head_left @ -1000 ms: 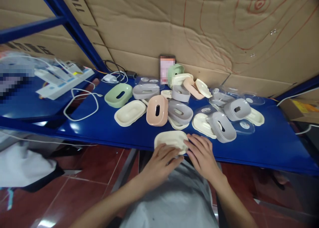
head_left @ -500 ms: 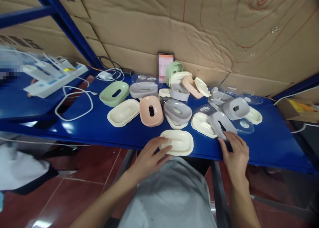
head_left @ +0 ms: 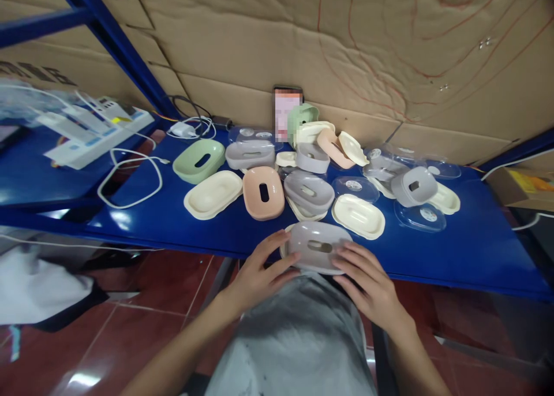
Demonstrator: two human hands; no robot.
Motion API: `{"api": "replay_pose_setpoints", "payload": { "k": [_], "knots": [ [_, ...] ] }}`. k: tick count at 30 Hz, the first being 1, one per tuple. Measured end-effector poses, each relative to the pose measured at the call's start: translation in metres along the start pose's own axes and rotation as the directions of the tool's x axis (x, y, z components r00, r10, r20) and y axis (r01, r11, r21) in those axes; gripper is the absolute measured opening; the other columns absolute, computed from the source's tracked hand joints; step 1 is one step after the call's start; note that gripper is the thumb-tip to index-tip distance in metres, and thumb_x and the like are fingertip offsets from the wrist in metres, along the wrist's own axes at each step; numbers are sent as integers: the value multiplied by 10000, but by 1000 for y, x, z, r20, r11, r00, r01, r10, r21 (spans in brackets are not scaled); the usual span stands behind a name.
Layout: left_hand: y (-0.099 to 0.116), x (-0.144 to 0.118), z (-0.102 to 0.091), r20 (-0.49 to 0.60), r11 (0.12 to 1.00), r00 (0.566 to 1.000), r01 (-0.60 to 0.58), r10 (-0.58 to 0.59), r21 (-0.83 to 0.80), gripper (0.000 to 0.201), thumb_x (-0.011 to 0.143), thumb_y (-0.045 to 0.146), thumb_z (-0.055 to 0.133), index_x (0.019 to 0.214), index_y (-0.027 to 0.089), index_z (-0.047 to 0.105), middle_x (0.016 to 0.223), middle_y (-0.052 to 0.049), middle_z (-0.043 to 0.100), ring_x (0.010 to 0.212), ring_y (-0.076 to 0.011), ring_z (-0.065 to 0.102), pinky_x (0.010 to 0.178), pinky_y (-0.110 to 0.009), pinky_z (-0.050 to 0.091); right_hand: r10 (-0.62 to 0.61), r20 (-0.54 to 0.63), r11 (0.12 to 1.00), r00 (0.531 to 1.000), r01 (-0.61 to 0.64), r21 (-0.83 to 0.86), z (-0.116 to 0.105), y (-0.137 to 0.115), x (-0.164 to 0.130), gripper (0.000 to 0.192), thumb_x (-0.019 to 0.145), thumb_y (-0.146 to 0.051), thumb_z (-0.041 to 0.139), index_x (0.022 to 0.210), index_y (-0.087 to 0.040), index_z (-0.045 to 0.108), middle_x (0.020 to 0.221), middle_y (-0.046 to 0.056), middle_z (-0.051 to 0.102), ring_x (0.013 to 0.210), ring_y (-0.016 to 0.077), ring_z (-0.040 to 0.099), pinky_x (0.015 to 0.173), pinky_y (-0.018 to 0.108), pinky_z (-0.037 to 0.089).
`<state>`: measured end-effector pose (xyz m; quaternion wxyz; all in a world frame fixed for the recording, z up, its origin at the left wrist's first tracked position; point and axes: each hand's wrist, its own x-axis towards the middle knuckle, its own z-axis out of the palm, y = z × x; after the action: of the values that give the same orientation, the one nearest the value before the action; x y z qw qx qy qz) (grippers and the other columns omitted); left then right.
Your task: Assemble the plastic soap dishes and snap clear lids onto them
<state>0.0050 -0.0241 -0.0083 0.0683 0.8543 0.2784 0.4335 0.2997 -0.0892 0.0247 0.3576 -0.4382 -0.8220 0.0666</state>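
Note:
A grey oval dish [head_left: 319, 234] with a slot in its floor lies at the table's front edge, over a cream oval tray [head_left: 284, 247] that shows only at its left end. My right hand [head_left: 367, 280] grips the grey dish at its right end, fingers over the rim. At the left end, my left hand [head_left: 264, 266] holds the cream tray, its fingertips also against the grey dish. Just behind stand a peach slotted dish [head_left: 253, 195], another grey slotted dish [head_left: 298, 188] on a cream tray, and a separate cream tray [head_left: 358, 216].
More dishes and trays crowd the back, with a green dish [head_left: 186, 164] at left and clear plastic lids [head_left: 418, 218] at right. A phone [head_left: 283, 110] leans on the cardboard wall. A power strip [head_left: 80, 153] and white cable [head_left: 104, 176] lie left.
My right hand has brought the grey slotted dish from the right onto the cream tray in front of me. The left hand has stayed at the tray's left end.

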Motion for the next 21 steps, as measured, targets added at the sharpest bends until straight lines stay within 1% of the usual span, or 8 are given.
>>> {"api": "replay_pose_setpoints", "payload": {
  "k": [4,8,11,13,17,19,21],
  "knots": [
    [-4,3,-2,13,999,999,-33,34,-24,351,959,219,796,1291,171,694,1374,-165,681,1418,-321,616,1102,-494,627,-38,66,999,997,36,27,14,0,9,491,989,-104,715,1461,-216,642,1425,97,712,1465,286,563,1198,526,544],
    [-7,6,-3,23,998,998,-50,50,-26,239,983,206,767,1209,154,711,1284,-142,737,1365,-297,656,1090,-484,643,-43,71,999,997,42,15,16,2,12,497,1004,-111,697,1483,-216,619,1418,103,713,1464,284,564,1195,539,552],
    [-8,10,-5,53,995,994,-97,96,14,225,978,206,776,1184,142,711,1193,-115,776,1270,-272,711,1098,-472,645,-64,79,998,995,65,-20,15,3,11,489,1005,-128,701,1480,-209,620,1394,109,726,1449,291,580,1191,548,557],
    [-7,12,-7,80,991,989,-128,124,46,216,984,219,772,1176,141,712,1171,-107,785,1233,-269,728,1085,-462,653,-73,103,995,992,78,-54,16,4,9,479,1002,-157,720,1469,-209,626,1371,107,738,1436,296,595,1194,554,556],
    [-5,14,-7,128,984,981,-155,143,85,175,996,226,757,1151,154,716,1148,-89,787,1212,-280,737,1047,-462,671,-49,143,994,989,62,-92,20,3,2,486,1022,-195,700,1494,-260,607,1379,79,740,1421,288,614,1192,535,561],
    [-5,14,-6,123,985,982,-155,144,83,173,997,232,757,1149,158,717,1141,-88,786,1213,-279,737,1045,-463,671,-43,155,995,987,55,-79,18,4,2,493,1033,-213,683,1512,-285,589,1406,67,729,1428,285,612,1201,529,552],
    [-5,13,-5,117,987,984,-143,134,72,180,996,238,761,1156,167,717,1151,-84,784,1219,-270,735,1054,-461,665,-45,150,996,988,56,-67,8,11,6,492,1042,-243,674,1523,-283,577,1435,72,715,1430,290,611,1206,538,537]
  ]
}}
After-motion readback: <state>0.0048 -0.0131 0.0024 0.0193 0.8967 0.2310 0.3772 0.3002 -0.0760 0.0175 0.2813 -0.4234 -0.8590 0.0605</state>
